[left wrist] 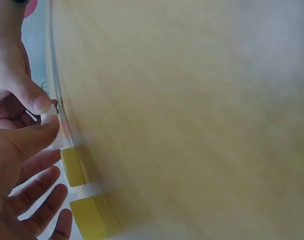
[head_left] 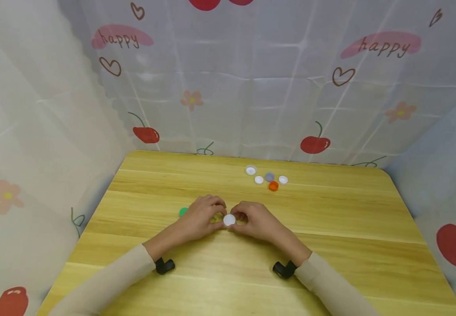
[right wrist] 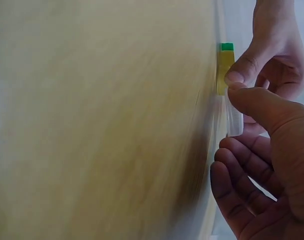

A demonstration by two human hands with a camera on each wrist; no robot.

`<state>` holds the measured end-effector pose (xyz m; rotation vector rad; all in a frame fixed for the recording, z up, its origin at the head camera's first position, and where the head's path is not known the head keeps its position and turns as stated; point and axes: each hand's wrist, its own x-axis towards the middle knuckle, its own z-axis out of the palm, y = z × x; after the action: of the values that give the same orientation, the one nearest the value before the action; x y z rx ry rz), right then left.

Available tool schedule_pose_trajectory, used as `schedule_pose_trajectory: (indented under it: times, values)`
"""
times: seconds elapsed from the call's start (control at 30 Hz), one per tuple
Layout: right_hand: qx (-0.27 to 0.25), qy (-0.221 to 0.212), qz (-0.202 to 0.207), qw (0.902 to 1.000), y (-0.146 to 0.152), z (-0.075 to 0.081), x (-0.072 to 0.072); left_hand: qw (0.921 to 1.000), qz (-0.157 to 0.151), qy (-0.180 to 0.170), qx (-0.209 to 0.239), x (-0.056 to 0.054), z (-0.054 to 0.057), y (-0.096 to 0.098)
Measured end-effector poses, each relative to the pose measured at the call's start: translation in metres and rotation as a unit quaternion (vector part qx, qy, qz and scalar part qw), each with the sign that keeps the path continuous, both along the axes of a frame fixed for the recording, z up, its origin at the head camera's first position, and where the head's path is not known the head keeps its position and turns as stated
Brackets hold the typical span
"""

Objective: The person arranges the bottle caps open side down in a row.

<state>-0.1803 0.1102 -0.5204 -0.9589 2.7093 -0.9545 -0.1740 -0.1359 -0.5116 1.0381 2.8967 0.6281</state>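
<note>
A round white bottle cap [head_left: 229, 220], its ribbed edge turned toward the right wrist camera, is held between both hands over the wooden table. My right hand [head_left: 256, 220] grips it by the edge with thumb and index finger; the other fingers curl loosely below. From the opposite side my left hand [head_left: 204, 216] holds the cap too, thumb at its near edge, the remaining fingers spread apart. Just beyond those fingers, yellow pieces [left wrist: 73, 166] stand on the table in the left wrist view. A green cap [head_left: 183, 212] shows partly from behind the left hand.
Farther back lie several white caps [head_left: 251, 170], a grey cap [head_left: 269, 176] and an orange cap [head_left: 273, 186], grouped right of centre. Black wrist mounts [head_left: 283, 269] hang under the forearms. A printed curtain [head_left: 228, 114] encloses the table's [head_left: 350, 210] back and sides.
</note>
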Motion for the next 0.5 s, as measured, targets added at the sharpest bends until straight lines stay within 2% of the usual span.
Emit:
schedule_pose_trajectory:
  times: [0.17, 0.5]
  values:
    - [0.004, -0.006, 0.004, 1.0000, -0.0039, 0.0007, -0.0027, 0.9999, 0.000, -0.004, -0.013, -0.0020, -0.0028, -0.0018]
    - [0.014, -0.009, 0.007, 0.9998, -0.0070, 0.0000, -0.0050, 0.9990, 0.007, -0.041, -0.017, -0.0044, -0.0044, -0.0031]
